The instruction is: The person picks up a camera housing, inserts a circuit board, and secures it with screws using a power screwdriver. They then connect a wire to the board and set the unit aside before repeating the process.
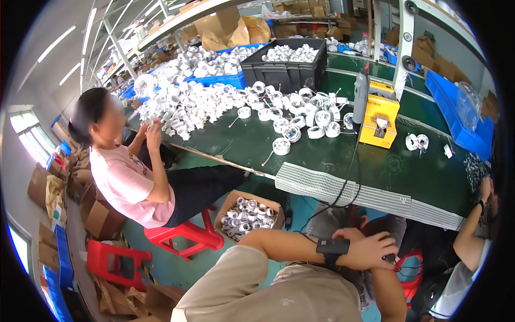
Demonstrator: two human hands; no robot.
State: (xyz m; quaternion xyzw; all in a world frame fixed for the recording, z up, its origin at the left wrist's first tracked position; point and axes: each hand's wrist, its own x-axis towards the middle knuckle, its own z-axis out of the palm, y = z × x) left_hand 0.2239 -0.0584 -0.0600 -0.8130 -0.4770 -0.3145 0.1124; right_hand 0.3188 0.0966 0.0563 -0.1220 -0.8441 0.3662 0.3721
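Observation:
My left forearm crosses my lap, a black box-shaped device [332,246] strapped at its wrist. With its fingers bent, my left hand [373,251] closes over a small black wrist device [389,258] on my right arm. Behind my left wrist, only part of my right hand [350,233] shows, its fingers mostly hidden. On the green bench ahead lie several round white housings [280,146], some with wires. A yellow machine [380,115] stands near them, and two small white round parts [417,142] sit to its right.
A person in pink [131,180] sits at the left by a heap of white parts [188,104]. Another person's arm [469,236] rests at the right edge. A cardboard box of parts [249,214] stands on the floor. Black cables [351,172] hang over the bench's front edge.

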